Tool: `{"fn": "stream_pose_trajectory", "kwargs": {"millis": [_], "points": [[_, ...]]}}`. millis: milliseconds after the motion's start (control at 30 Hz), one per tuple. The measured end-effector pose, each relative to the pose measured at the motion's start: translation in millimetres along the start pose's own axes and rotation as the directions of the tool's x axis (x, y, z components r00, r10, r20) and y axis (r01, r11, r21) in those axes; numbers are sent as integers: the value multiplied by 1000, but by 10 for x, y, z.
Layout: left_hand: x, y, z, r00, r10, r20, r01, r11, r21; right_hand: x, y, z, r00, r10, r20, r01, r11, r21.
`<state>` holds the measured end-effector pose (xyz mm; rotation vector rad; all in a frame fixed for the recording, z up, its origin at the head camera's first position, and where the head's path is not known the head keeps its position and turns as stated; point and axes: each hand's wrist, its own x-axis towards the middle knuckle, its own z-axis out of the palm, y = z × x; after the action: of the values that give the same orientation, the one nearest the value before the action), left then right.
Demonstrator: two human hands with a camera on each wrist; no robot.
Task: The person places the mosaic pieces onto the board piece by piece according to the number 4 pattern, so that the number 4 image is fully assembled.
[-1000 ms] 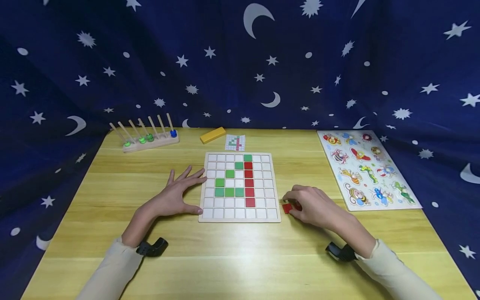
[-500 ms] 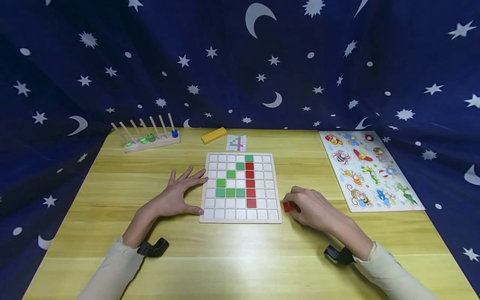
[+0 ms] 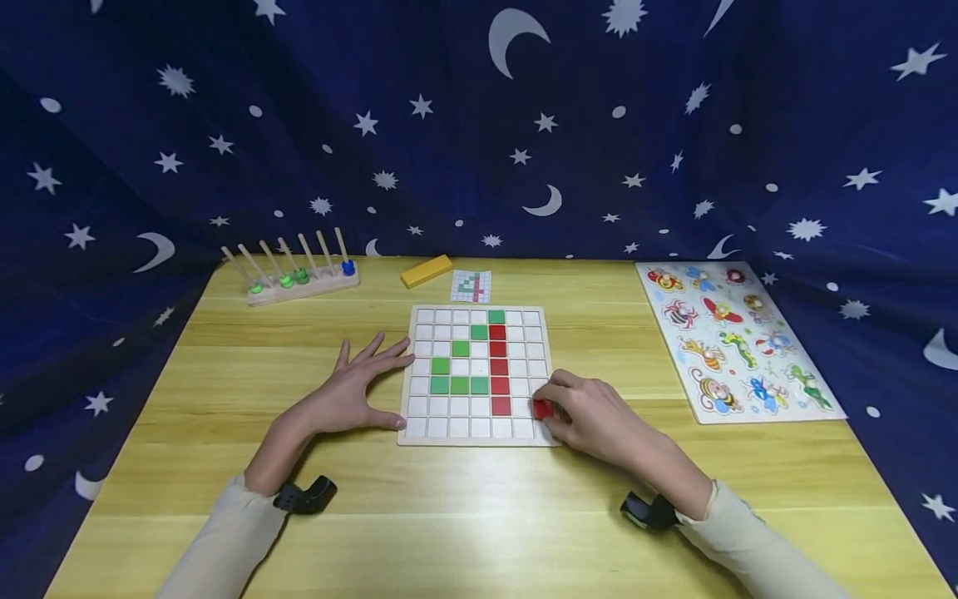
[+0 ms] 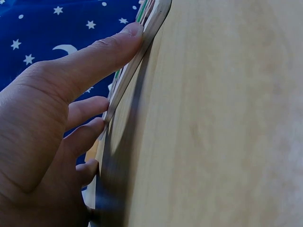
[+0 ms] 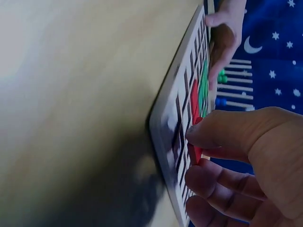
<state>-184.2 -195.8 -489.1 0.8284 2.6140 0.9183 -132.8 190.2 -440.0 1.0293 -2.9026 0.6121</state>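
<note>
A square wooden grid board point(image 3: 479, 442) lies mid-table, its white cells partly filled with green tiles point(image 3: 460, 384) in a stepped line and a column of red tiles point(image 3: 499, 366). My left hand point(image 3: 340, 391) has its fingers spread along the board's left edge, thumb and fingertips touching the rim. Over the board's right side, my right hand point(image 3: 595, 416) pinches a red square tile point(image 5: 195, 152) between thumb and fingers. That tile hangs close over the right-hand cells, tilted in the right wrist view.
Behind the board lie a small pattern card point(image 3: 471, 286) and a yellow block point(image 3: 427, 271). A peg stand with beads point(image 3: 303, 288) is at the back left. An insect knob puzzle point(image 3: 737, 341) lies on the right. A starry curtain point(image 3: 449, 125) hangs behind the table.
My right hand picked up the red tile from the table beside the board and moved it left over the board's right cells. The left hand has stayed at the left edge.
</note>
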Motion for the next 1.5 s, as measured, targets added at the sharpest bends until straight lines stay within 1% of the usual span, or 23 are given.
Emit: {"fn": "stream_pose_trajectory", "kwargs": {"millis": [167, 367, 600, 800, 1033, 1267, 1500], "points": [[4, 2, 8, 1000, 7, -5, -7, 1000, -2, 61, -89, 72, 999, -24, 27, 23, 999, 26], [-1, -3, 1, 1000, 4, -8, -4, 1000, 6, 115, -157, 120, 999, -35, 31, 34, 999, 35], [-9, -6, 5, 1000, 15, -16, -15, 1000, 0, 168, -238, 157, 998, -45, 44, 43, 998, 49], [-9, -19, 12, 1000, 16, -19, -16, 1000, 7, 212, -302, 189, 995, -58, 81, 54, 997, 51], [-2, -31, 12, 999, 25, -21, -25, 1000, 5, 237, -337, 200, 992, -93, 85, 91, 995, 35], [-3, -12, -5, 1000, 7, 0, -7, 1000, 4, 254, -366, 182, 989, -88, 121, 86, 996, 23], [-9, 4, -9, 1000, 7, -2, -7, 1000, -3, 272, -378, 178, 984, -81, 162, 72, 996, 57]]}}
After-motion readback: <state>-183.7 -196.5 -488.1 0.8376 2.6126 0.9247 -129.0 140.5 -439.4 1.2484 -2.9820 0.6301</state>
